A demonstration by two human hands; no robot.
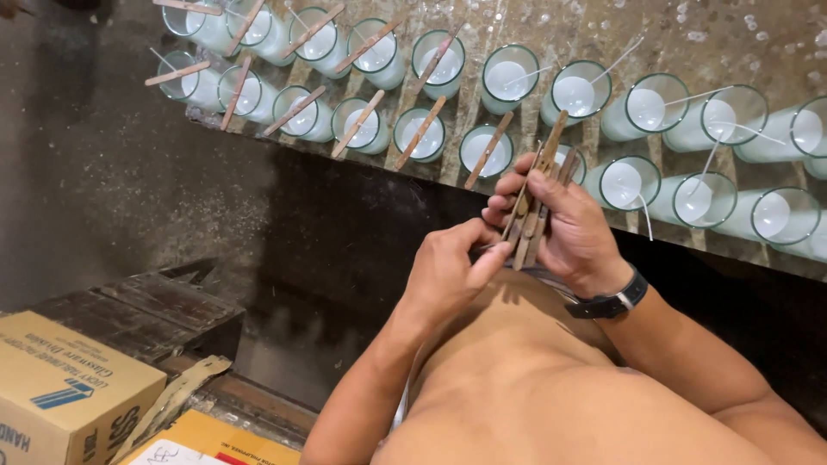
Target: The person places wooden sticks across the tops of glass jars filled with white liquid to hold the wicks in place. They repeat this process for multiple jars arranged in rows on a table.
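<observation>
My right hand (568,226), with a black watch on its wrist, grips a bundle of thin wooden sticks (536,194) that fan upward. My left hand (448,274) sits just left of it, thumb and fingers pinched on the lower end of one stick in the bundle. Beyond my hands, two rows of glass jars filled with white wax (508,79) stand on a slatted wooden bench (655,43). Jars on the left each carry a wooden stick (358,122) across the rim. Jars on the right (622,182) show loose white wicks leaning out.
A brown cardboard box (65,387) stands at the lower left, with another box (211,443) beside it. A dark wooden crate (146,312) lies behind them. A dark wall or floor (95,172) fills the left side below the bench.
</observation>
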